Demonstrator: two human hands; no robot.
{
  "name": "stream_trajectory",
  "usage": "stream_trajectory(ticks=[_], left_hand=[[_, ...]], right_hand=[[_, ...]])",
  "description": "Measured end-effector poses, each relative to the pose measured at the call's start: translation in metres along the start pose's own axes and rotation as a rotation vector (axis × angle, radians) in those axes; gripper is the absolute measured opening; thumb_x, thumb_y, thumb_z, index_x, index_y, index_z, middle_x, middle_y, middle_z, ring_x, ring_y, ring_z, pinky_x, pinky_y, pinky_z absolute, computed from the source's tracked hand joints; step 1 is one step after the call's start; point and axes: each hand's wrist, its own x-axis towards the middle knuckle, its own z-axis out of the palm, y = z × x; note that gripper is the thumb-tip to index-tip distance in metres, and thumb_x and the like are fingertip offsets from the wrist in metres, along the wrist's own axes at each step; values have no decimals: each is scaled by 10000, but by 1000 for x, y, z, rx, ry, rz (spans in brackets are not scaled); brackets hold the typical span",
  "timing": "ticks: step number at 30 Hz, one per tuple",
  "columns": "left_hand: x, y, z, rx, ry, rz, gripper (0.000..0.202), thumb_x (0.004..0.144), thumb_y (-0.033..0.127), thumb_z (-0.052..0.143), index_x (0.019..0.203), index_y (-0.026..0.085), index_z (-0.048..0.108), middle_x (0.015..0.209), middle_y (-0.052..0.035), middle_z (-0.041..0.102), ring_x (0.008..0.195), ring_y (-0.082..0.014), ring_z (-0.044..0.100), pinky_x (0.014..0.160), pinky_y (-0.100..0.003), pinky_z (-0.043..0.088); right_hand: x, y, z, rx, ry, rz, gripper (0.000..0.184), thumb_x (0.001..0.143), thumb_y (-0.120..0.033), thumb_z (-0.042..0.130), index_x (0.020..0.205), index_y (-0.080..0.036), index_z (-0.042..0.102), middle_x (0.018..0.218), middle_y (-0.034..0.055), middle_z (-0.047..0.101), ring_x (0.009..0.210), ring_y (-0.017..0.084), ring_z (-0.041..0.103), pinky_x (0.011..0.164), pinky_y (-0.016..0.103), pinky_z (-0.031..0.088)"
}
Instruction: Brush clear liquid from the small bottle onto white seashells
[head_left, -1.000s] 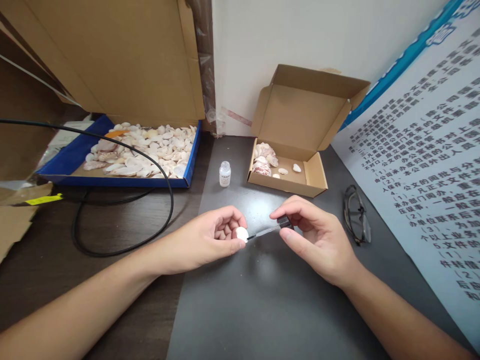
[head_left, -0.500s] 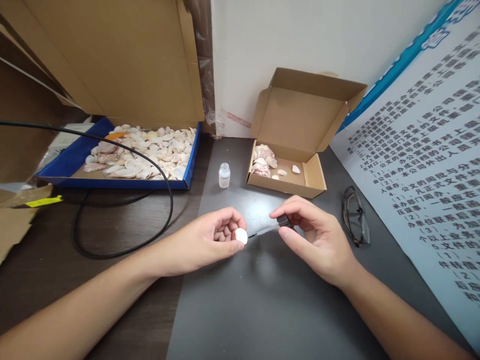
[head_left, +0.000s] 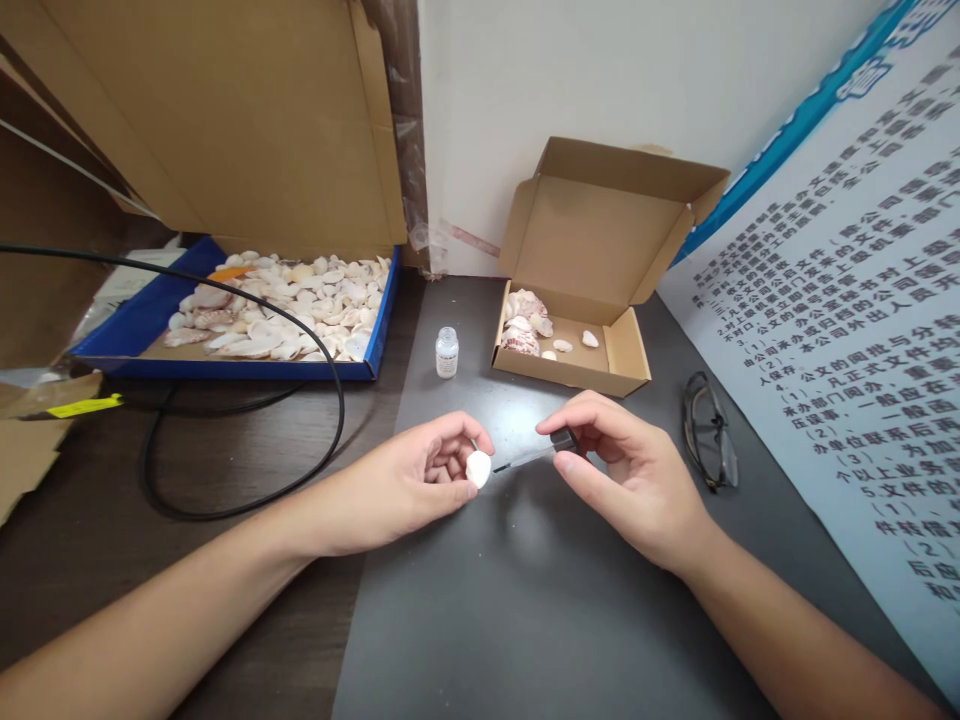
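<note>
Head view. My left hand (head_left: pixel 431 478) is grasping a small white shell (head_left: pixel 478 469), pinched between thumb and curled fingers over the grey desk (head_left: pixel 450 620), its pale face showing. My right hand (head_left: pixel 637 480) grips the black cap (head_left: pixel 564 440) of a brush applicator between thumb and fingers. Clear stem (head_left: pixel 532 456) slants down toward the shell; dark tip (head_left: pixel 501 468) just beside its edge, a narrow gap between as seen from here.

Beyond my hands: small glass bottle (head_left: pixel 446 353), upright, uncapped, label too small to read. Right of it, a small cardboard box (head_left: pixel 570 378), lid raised; larger mottled shells (head_left: pixel 523 325) heaped at its left end, three small pale ones near the middle.

Far left: blue-sided box (head_left: pixel 225 369) full of mostly whitish shells (head_left: pixel 337 295), orange piece (head_left: pixel 231 272) among them. Black cable (head_left: pixel 343 400) loops in front. Right: glasses (head_left: pixel 712 440) on the desk, near a printed sheet (head_left: pixel 847 300).
</note>
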Motion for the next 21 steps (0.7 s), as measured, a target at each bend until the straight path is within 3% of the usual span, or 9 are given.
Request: stream_trajectory(ticks=[13, 21], left_hand=[[-2, -1, 2, 16, 5, -12, 253, 931, 225, 568, 1172, 230, 489, 894, 27, 482, 818, -131, 439, 732, -245, 361], [-1, 1, 3, 40, 21, -31, 177, 920, 281, 602, 1049, 207, 507, 847, 34, 440, 752, -122, 404, 678, -230, 350]], right_hand=[[1, -1, 0, -39, 11, -32, 155, 822, -119, 624, 944, -205, 668, 803, 14, 572, 631, 131, 543, 514, 244, 448], [1, -1, 0, -54, 48, -23, 145, 821, -131, 627, 935, -211, 668, 798, 16, 577, 617, 133, 539, 510, 251, 453]])
